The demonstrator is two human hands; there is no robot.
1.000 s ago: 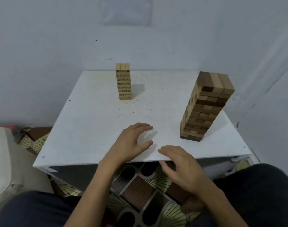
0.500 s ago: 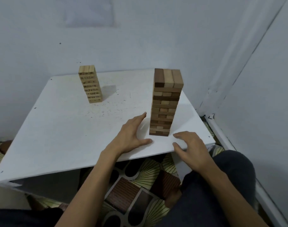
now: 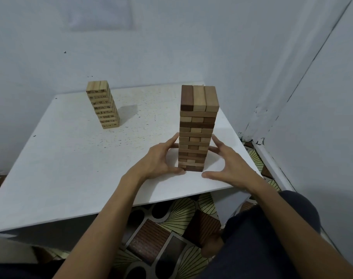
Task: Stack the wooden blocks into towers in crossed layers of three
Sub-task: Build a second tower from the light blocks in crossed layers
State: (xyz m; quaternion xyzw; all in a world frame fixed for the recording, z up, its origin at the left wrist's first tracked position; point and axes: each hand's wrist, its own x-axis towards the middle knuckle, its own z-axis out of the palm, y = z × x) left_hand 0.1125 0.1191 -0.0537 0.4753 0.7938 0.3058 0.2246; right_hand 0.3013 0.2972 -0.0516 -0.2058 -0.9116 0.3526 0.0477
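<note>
A tall tower of brown and tan wooden blocks [image 3: 197, 125] stands in crossed layers near the front right of the white table [image 3: 75, 166]. My left hand [image 3: 161, 160] is at its left side, fingers straight and touching the lower layers, thumb at the base. My right hand [image 3: 226, 164] flanks the right side, fingers straight against the lower blocks, thumb stretched along the table in front. A smaller pale tower with printed numbers [image 3: 103, 104] stands at the back left, apart from both hands.
The table sits in a corner of light walls; the right wall and its skirting [image 3: 272, 164] run close to the table's right edge. A patterned floor mat [image 3: 161, 234] and my dark-clothed knee [image 3: 272, 228] are below the front edge.
Both hands rose from the table near the front edge and closed in on the two sides of the tall tower. The view swung right, bringing that tower to the centre.
</note>
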